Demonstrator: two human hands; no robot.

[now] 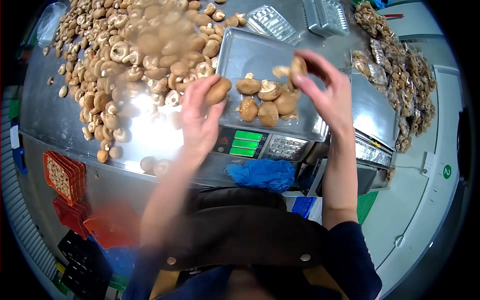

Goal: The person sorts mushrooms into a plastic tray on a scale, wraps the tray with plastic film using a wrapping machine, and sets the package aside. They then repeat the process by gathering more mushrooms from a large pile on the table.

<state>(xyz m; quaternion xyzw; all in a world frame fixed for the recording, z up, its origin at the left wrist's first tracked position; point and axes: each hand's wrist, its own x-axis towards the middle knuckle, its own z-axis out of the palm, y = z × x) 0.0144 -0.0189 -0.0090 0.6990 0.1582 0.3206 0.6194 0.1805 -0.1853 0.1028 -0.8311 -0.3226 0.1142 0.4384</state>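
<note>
Between the thumb and fingers of my left hand (200, 112) is a brown mushroom (218, 91), held at the left edge of the metal scale tray (240, 52). My right hand (322, 87) pinches another mushroom (298, 67) above the tray's right part; a pale stem shows beside it, slightly blurred. Below my hands, several mushrooms (268, 114) lie together in a clear plastic tray on the scale, some caps up, one stem up. The scale's green displays (246, 143) and keypad (286, 147) face me.
A large mushroom pile (145, 45) covers the steel table's left side. Clear trays (272, 24) and stacked trays (326, 17) stand behind the scale. Packed mushrooms (407, 85) lie at right. A blue cloth (262, 174) is at the near edge; red crates (65, 180) stand lower left.
</note>
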